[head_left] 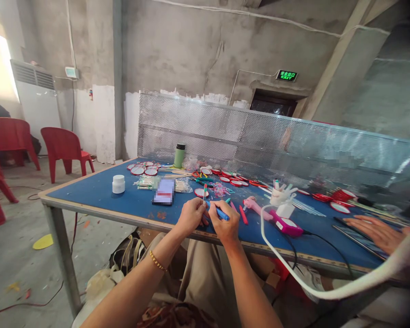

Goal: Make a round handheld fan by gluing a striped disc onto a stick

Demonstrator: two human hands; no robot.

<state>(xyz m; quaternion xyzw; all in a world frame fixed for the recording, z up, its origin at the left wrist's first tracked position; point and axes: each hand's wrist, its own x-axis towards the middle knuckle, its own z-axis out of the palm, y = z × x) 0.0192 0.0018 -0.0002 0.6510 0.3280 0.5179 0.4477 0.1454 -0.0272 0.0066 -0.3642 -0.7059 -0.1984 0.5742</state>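
Observation:
Near the table's front edge, my left hand (193, 215) pinches a thin flat stick (204, 192) upright; its upper end shows red and green colour. My right hand (227, 223) is closed around a blue marker pen (222, 213) like a writing tool. The pen's front end points at the stick, close to my left fingers; whether it touches cannot be made out. Just right of my hands lie a red marker (243, 215) and a green marker (228, 200). Behind the stick is a round disc with a red rim (200, 193).
Left on the blue table (95, 193) are a white jar (118, 184), a phone (163, 191) and a green bottle (179, 156). A magenta device (287, 225) and a curved white tube (280, 255) stand at right. Another person's hand (376, 231) rests by a tablet (357, 240).

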